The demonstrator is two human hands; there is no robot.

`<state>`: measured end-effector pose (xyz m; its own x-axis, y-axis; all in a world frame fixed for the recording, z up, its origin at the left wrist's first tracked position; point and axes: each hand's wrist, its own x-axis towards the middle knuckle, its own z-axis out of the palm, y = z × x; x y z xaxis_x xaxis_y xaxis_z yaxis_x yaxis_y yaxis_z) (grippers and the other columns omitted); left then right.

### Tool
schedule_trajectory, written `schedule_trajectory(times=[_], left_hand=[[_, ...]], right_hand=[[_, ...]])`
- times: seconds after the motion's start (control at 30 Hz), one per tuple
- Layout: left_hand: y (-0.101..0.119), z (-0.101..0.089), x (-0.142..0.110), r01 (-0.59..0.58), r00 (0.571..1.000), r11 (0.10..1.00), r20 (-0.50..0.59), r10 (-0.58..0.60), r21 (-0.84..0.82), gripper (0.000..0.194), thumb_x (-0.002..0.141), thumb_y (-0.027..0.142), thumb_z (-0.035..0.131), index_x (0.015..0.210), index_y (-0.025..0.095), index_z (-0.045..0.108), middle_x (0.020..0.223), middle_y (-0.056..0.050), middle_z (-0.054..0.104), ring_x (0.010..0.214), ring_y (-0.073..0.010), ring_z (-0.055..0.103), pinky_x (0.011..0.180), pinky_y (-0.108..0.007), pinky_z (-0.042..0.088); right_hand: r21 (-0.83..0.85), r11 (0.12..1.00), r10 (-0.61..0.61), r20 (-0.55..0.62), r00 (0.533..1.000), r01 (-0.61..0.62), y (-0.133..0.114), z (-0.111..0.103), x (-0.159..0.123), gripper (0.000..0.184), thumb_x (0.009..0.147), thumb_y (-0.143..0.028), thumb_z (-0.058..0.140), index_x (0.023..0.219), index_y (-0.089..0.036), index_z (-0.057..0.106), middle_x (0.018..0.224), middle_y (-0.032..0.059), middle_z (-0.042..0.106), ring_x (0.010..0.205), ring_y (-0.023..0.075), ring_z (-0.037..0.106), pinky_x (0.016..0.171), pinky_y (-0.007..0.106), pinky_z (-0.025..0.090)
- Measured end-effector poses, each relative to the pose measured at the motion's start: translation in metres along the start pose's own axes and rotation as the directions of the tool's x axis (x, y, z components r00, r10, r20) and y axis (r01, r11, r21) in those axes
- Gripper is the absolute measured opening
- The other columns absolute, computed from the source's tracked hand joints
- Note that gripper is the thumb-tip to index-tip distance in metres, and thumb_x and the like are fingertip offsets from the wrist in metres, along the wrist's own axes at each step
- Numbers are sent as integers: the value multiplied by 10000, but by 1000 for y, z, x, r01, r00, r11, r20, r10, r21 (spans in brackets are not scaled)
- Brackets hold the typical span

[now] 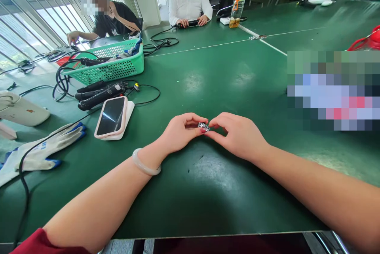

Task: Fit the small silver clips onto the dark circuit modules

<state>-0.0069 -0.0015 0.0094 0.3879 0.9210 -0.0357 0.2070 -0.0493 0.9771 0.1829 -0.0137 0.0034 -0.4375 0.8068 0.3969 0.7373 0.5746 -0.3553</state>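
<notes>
My left hand [182, 131] pinches a small silvery, dark-patterned piece [203, 126] between thumb and fingers, a little above the green table [219, 202]. It is too small to tell its exact kind. From the other side, the thumb and forefinger of my right hand [237, 133] close on the right end of the same piece. Both hands meet in front of me, with the piece between their fingertips. The other fingers of my right hand are partly hidden behind its forefinger.
Left of my hands lie a phone [112, 116], black corded styling irons [101, 95] and a white-and-blue work glove [50, 147]. A green basket [118, 66] holds more tools. Two people sit across the table. A bottle [236, 12] stands at the back; a blurred patch covers the right side.
</notes>
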Motion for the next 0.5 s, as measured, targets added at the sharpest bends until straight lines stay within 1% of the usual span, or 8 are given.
schedule_trajectory(times=[0.1, 0.2, 0.3, 0.37, 0.4, 0.43, 0.47, 0.5], left_hand=[[4, 3, -1, 71, 996, 996, 62, -67, -62, 249, 774, 154, 622, 1021, 122, 631, 1006, -88, 699, 911, -161, 656, 879, -327, 498], [5, 3, -3, 118, 991, 992, 70, -115, -47, 256, 792, 133, 582, 1044, 116, 622, 987, -89, 698, 881, -147, 657, 873, -319, 501], [2, -3, -1, 94, 995, 995, 10, -95, 29, 269, 801, 151, 565, 1065, 119, 607, 1018, -97, 692, 877, -152, 660, 872, -324, 506], [-1, -14, 0, 56, 994, 978, -103, -36, 200, 265, 805, 152, 544, 1062, 133, 608, 1049, -97, 686, 887, -167, 660, 876, -335, 503], [-2, -22, 1, 48, 984, 937, -178, 16, 346, 268, 804, 147, 533, 1059, 142, 615, 1041, -96, 688, 891, -181, 658, 878, -344, 497], [-2, -30, 2, 71, 964, 855, -255, 73, 514, 276, 805, 147, 520, 1061, 154, 624, 1022, -95, 692, 900, -202, 652, 884, -362, 485], [-3, -39, 2, 133, 939, 740, -323, 119, 660, 298, 807, 145, 506, 1079, 160, 627, 1003, -102, 694, 914, -230, 644, 888, -386, 472], [-3, -49, 2, 212, 910, 626, -385, 152, 750, 323, 811, 143, 488, 1104, 159, 622, 992, -117, 694, 926, -256, 637, 880, -402, 463]], right_hand=[[-38, 999, -37, -5, 999, 37, 0, 6, 1, 231, 841, -418, 584, 813, -195, 639, 786, 6, 656, 668, 135, 582, 584, 256, 390], [-37, 997, -62, 13, 998, 62, 1, 9, 3, 247, 850, -429, 570, 803, -195, 635, 791, 10, 655, 680, 140, 582, 605, 260, 390], [19, 998, -60, 67, 996, 59, 3, 8, 5, 217, 847, -415, 578, 849, -208, 645, 779, 1, 642, 670, 131, 569, 621, 258, 395], [61, 998, -17, 96, 995, 12, 6, 6, 6, 198, 838, -403, 587, 862, -216, 651, 752, -7, 625, 651, 124, 551, 613, 255, 394], [81, 996, 19, 100, 995, -27, 8, 5, 6, 192, 836, -398, 588, 856, -219, 653, 736, -10, 616, 642, 122, 542, 605, 253, 393], [102, 992, 59, 101, 993, -69, 10, 3, 7, 188, 833, -395, 587, 842, -220, 655, 721, -12, 608, 635, 120, 535, 597, 252, 392], [124, 987, 93, 102, 990, -105, 13, 2, 7, 187, 833, -393, 581, 831, -222, 657, 710, -14, 602, 631, 119, 530, 591, 251, 392], [138, 981, 120, 104, 987, -134, 16, 1, 8, 189, 831, -393, 576, 821, -223, 658, 699, -14, 596, 624, 120, 525, 587, 252, 394]])
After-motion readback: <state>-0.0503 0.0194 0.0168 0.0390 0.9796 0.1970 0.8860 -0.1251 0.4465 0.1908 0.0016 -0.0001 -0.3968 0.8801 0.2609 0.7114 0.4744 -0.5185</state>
